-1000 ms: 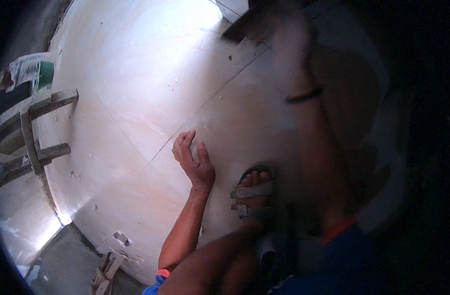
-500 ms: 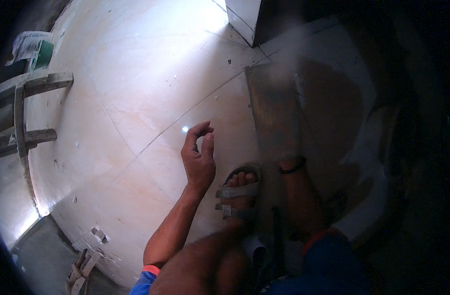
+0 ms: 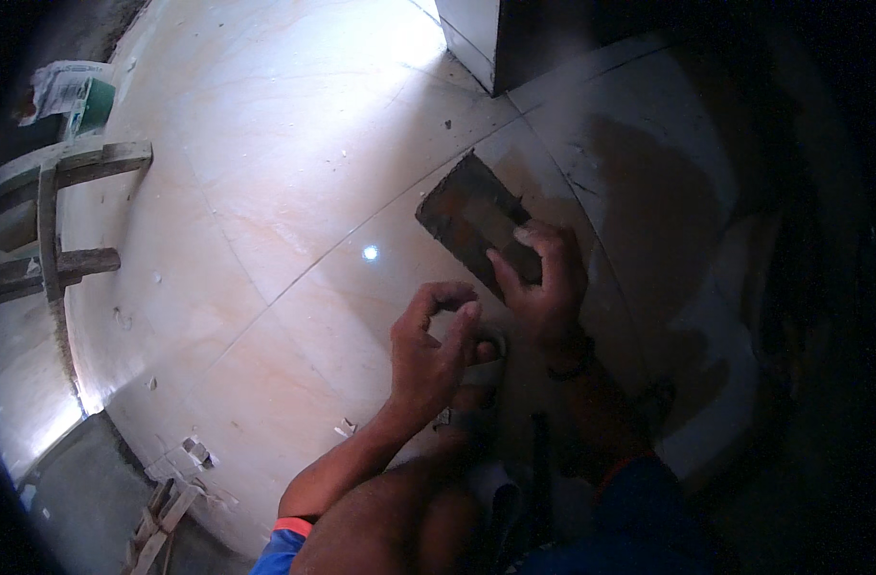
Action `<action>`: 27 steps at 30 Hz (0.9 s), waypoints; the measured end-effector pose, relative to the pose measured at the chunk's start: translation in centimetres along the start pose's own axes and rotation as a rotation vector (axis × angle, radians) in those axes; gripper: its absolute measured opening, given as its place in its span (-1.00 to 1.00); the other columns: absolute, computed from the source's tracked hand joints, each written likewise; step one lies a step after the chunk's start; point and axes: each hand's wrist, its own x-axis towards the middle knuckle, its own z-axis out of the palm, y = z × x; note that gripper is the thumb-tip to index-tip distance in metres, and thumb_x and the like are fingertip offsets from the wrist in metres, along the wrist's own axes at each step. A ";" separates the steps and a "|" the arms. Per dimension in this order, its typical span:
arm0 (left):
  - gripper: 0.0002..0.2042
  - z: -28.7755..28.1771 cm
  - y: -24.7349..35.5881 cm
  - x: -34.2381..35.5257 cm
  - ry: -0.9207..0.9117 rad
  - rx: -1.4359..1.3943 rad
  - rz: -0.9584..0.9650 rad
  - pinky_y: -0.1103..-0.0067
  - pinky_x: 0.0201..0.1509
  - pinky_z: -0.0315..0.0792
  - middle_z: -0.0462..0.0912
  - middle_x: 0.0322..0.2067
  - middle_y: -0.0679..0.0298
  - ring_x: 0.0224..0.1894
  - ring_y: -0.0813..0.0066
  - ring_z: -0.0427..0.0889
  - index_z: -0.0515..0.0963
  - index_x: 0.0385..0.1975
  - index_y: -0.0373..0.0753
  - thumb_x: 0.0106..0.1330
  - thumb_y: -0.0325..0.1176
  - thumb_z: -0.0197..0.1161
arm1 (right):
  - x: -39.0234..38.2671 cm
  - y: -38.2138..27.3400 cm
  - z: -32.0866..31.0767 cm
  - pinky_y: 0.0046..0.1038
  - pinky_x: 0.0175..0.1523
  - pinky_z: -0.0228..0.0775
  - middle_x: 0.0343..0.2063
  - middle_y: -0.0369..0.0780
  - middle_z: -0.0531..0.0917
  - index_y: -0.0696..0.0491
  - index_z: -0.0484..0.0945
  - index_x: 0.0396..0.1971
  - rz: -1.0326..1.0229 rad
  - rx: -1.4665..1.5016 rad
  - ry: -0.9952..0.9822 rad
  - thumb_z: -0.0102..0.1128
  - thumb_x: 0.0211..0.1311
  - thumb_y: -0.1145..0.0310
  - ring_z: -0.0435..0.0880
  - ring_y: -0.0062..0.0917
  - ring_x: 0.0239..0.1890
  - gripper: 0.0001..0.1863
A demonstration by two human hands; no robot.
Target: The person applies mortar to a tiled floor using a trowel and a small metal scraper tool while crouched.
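A flat, dark rectangular plate (image 3: 469, 203) with a rough edge and brownish smears is tilted over the tiled floor. My right hand (image 3: 551, 278) grips its near right edge, thumb on the face towards me; the other fingers are partly hidden. Lower left of the plate, my left hand (image 3: 436, 335) hovers with its fingers loosely curled and its thumb close to the fingertips. A gap shows inside that curl, and I see nothing held. Behind the left hand my sandalled foot (image 3: 474, 398) rests on the floor, mostly covered.
Pale floor tiles (image 3: 237, 316) with dark joints carry small debris. A brownish patch (image 3: 639, 182) spreads on the right. A white block-like corner (image 3: 471, 38) rises at the top. Wooden frame pieces (image 3: 98, 163) and a green object (image 3: 93, 105) lie left, with wood scraps (image 3: 160, 527) lower left.
My right hand has turned and lowered the plate, which now shows smaller and tilted. My left hand has moved right and nearer, in front of the foot, its thumb and fingertips closer together.
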 end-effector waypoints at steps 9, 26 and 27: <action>-0.69 1.4 1.8 0.5 -0.080 -0.283 -0.233 0.69 -0.37 0.41 0.50 -0.29 0.15 -0.34 0.55 0.48 0.33 -0.13 -0.43 0.22 -0.33 0.03 | -1.4 -1.1 -0.5 -0.36 -0.27 0.33 -0.37 -0.13 0.48 0.10 0.41 -0.33 -0.059 0.026 -0.064 0.30 -0.17 0.44 0.47 -0.30 -0.35 -0.67; -0.72 2.2 2.4 4.5 0.031 0.187 0.077 0.55 -0.40 0.39 0.52 -0.52 0.08 -0.50 0.40 0.52 0.35 -0.30 -0.41 0.10 -0.34 0.16 | 0.7 -3.3 -7.2 -0.42 -0.19 0.37 -0.29 -0.08 0.54 0.17 0.41 -0.22 0.235 0.131 -0.103 0.02 0.06 0.57 0.52 -0.40 -0.25 -0.76; -0.72 1.8 2.8 4.7 0.006 0.196 0.056 0.57 -0.38 0.38 0.52 -0.51 0.11 -0.48 0.45 0.51 0.35 -0.30 -0.42 0.11 -0.34 0.15 | 2.4 -2.6 -8.2 -0.45 -0.20 0.37 -0.30 -0.09 0.54 0.17 0.43 -0.20 0.233 0.069 -0.119 -0.01 0.08 0.56 0.53 -0.46 -0.26 -0.76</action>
